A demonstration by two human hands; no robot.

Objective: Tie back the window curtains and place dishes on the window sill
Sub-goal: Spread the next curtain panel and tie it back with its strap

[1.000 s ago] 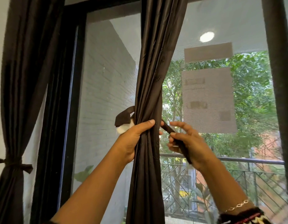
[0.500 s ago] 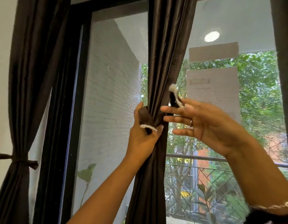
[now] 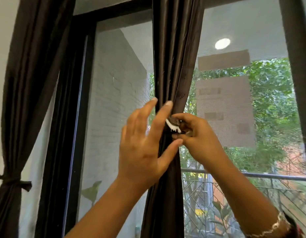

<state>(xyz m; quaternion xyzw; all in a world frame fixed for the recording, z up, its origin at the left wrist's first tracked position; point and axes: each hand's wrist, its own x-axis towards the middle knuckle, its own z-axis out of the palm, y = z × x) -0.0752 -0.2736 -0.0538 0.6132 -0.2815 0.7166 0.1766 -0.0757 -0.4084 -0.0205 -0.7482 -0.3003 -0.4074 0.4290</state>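
The left hand [image 3: 142, 152] has let go, fingers spread, while the right hand [image 3: 198, 140] pinches the white-edged brown fabric tie-back [image 3: 173, 124] round the gathered dark brown curtain [image 3: 172, 66] mid-window, so it seems nearly fastened.

— What has changed at the middle curtain [image 3: 173, 66]?
— The left grip [image 3: 140, 152] has let go of the bunched cloth. Its fingers now stand straight and spread just beside it.
— And the right grip [image 3: 198, 140]?
— Half a second ago it was splayed open. Now it has curled in and pinches the tie-back strap [image 3: 173, 124], whose white-patched end has come round to the curtain's front.
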